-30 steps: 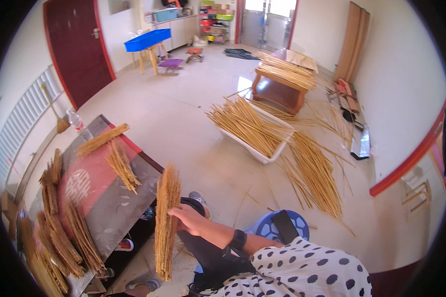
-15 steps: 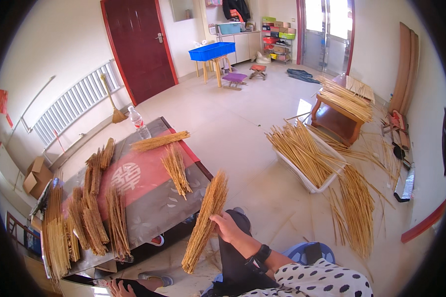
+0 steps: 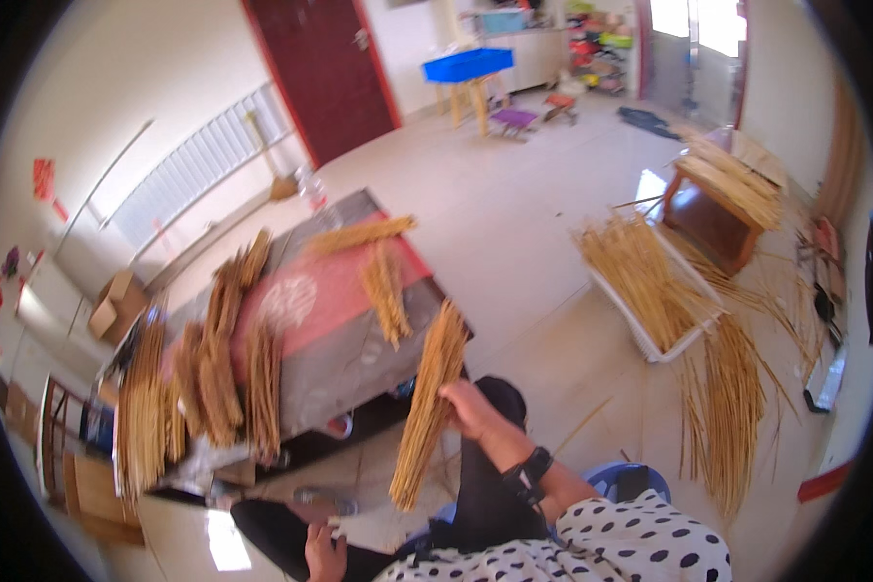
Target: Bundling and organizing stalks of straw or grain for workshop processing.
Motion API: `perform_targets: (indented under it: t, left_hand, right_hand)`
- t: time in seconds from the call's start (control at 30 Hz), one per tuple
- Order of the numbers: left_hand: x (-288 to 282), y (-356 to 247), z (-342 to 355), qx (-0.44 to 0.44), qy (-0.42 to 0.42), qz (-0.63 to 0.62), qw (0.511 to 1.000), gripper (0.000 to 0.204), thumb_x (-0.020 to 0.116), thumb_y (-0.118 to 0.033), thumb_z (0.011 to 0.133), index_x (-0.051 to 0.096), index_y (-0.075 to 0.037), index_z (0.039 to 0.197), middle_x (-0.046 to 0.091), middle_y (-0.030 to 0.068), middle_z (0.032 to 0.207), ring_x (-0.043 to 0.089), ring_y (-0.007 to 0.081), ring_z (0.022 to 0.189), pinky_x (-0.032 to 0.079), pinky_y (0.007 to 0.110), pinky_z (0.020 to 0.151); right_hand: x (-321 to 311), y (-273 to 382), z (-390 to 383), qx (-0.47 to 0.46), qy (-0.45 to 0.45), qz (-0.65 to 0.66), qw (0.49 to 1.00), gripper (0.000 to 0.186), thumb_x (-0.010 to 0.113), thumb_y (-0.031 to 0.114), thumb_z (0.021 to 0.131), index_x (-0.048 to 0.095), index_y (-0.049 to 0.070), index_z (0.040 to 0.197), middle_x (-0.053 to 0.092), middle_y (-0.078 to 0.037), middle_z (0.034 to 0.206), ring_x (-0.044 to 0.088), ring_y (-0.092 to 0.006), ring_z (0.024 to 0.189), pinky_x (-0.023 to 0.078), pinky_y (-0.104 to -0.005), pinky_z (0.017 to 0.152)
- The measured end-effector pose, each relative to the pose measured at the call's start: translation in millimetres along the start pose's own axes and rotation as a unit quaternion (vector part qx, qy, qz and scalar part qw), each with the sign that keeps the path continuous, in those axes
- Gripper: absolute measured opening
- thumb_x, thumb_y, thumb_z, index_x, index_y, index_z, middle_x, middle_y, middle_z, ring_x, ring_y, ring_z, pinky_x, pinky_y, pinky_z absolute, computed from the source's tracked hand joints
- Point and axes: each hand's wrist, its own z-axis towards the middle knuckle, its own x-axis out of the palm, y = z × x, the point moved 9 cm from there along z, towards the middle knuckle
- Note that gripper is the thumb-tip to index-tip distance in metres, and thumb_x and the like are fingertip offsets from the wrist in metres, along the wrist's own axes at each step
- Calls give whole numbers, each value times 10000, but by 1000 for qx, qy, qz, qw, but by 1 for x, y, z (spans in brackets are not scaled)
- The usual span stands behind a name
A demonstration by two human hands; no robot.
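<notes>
My right hand (image 3: 469,405) is closed round the side of a bundle of dry straw stalks (image 3: 425,412), held tilted over my lap beside the table's near right corner. Low in the picture, my left hand (image 3: 326,553) rests by my dark-trousered leg; its fingers look apart and hold nothing I can make out, though they are blurred. On the table (image 3: 344,373), a short bundle (image 3: 386,296) lies nearest the held one. Another bundle (image 3: 364,235) lies crosswise behind it. Several darker bundles (image 3: 209,373) and a pile of longer stalks (image 3: 144,407) cover the left side.
A clear plastic bottle (image 3: 312,189) stands at the table's far end. To the right, a white basket (image 3: 662,351) holds long stalks, with loose stalks (image 3: 732,417) on the floor beside it. A wooden stool (image 3: 713,221) bears more stalks. A blue stool (image 3: 640,477) is near me.
The view has swung so that the scene sits further right and the table higher. The right hand still holds the bundle; the left hand now shows farther right, by the leg.
</notes>
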Motion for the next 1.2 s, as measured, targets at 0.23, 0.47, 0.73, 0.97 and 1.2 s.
perform_targets:
  t: [0.23, 0.47, 0.73, 0.97, 1.2]
  left_hand:
    - [5, -62, 24, -72, 125, -124, 982, 242, 623, -143, 820, 615, -20, 1028, 613, 193, 976, 602, 380, 900, 494, 428, 774]
    - [14, -92, 16, -26, 206, -140, 968, 240, 603, -146, 857, 602, 0, 1047, 627, 180, 945, 659, 297, 801, 521, 387, 730]
    - [-4, -94, 23, -6, 203, -185, 962, 243, 601, -151, 863, 602, 3, 1051, 631, 185, 950, 654, 306, 809, 512, 385, 754]
    - [-5, -61, 50, -113, 180, -314, 925, 321, 559, -188, 935, 554, 31, 1170, 654, 167, 1036, 640, 208, 952, 498, 306, 809]
    - [32, -56, 62, -149, 218, -595, 759, 537, 598, -313, 925, 436, 30, 1305, 603, 152, 1168, 589, 201, 1036, 472, 309, 876]
  right_hand:
    - [-23, 15, -3, -64, -13, 1, 998, 256, 530, 203, 854, 592, 28, 1031, 639, -34, 870, 627, -133, 733, 511, -294, 628]
    - [-16, 17, -2, -62, 39, 57, 996, 282, 488, 167, 892, 570, -30, 1076, 649, -107, 1013, 641, -222, 913, 504, -368, 813]
    - [-12, 7, -11, -45, 68, 4, 997, 321, 518, 212, 899, 565, -3, 1133, 647, -99, 1063, 628, -229, 974, 500, -384, 844]
    - [45, -22, -22, 22, 80, -50, 995, 308, 513, 192, 885, 574, -6, 1113, 644, -85, 1006, 638, -206, 911, 518, -370, 821]
    - [91, -52, -2, 85, 120, -113, 983, 276, 517, 168, 898, 556, 29, 1133, 624, -65, 1003, 639, -183, 880, 532, -358, 761]
